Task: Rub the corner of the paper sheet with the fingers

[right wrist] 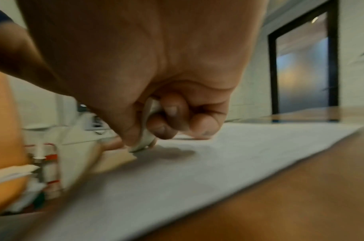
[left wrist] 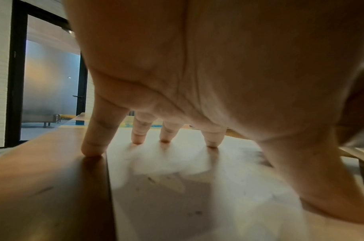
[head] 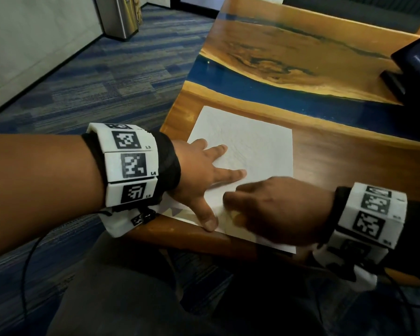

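My left hand (head: pixel 199 175) pressed flat, fingers spread, on the white paper (head: pixel 252 146) at the counter's (head: pixel 349 161) near-left corner. My right hand (head: pixel 272 212), at its 4 o'clock, pinched a folded paper edge.

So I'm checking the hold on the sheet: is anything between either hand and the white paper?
Nothing visible. The left hand presses its spread fingers straight onto the white paper on the wooden table. The right hand pinches the paper's near part directly, a fold caught between its curled fingers.
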Motion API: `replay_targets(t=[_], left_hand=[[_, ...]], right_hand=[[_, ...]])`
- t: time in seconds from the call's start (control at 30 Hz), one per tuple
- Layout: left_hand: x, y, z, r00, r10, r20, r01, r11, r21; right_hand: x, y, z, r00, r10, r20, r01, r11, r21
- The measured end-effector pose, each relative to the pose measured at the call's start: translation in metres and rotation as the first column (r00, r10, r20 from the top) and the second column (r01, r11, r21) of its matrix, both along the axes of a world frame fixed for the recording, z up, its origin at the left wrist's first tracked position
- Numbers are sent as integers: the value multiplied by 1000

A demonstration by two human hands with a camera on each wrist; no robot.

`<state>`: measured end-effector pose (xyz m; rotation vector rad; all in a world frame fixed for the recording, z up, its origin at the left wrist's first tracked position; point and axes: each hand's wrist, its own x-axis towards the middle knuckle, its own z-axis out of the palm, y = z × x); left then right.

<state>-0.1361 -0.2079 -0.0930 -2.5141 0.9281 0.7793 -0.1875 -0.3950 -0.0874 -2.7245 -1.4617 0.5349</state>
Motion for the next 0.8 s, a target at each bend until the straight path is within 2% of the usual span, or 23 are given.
replay_targets(t=[0.1,0.13,0.23,0.27,0.4,0.47,0.53,0.57,0.63,0.7,0.77,0.8], left_hand=[[-1,0,-1,1000,7,-6,-7,1000,-21],[-1,0,-1,1000,10,-5,-10,1000,-24],[-2,0,-1,1000,28,-10,-28,999,-30],[-3,0,0,999,33,-9,-33,999,-30],[-4,0,-1,999,37,8,-36,999,-36],[-3,-1,0,999,34,15,-34,999,-29],[-4,-2,1,999,37,11,-37,999,-22],[-5,-2,1,999,39,12,-39,999,-21],[-5,-1,0,999,44,18,-43,999,-26],[-6,0,-1,998,49,26,-48,999,-17],[-5,-1,0,999,43,33,-42,999,-10],[-5,-2,1,999,42,32,-42,999,-9]], right_hand=[[24,-12,5,971,-235,52,237,971,-29],[23,-12,3,969,-234,77,236,972,-17],[1,1,-7,996,-69,56,68,998,15],[-2,2,-7,998,-55,35,55,998,5],[28,-13,3,960,-262,99,267,963,-39],[20,-8,0,975,-203,92,204,979,-9],[-1,1,-4,998,-40,42,40,999,-11],[-4,0,-3,999,-30,10,30,999,-31],[11,-9,5,985,-171,8,171,982,-80],[22,-20,9,967,-248,57,252,964,-85],[12,-14,6,979,-195,60,197,979,-44],[1,-8,3,993,-106,46,108,993,-40]])
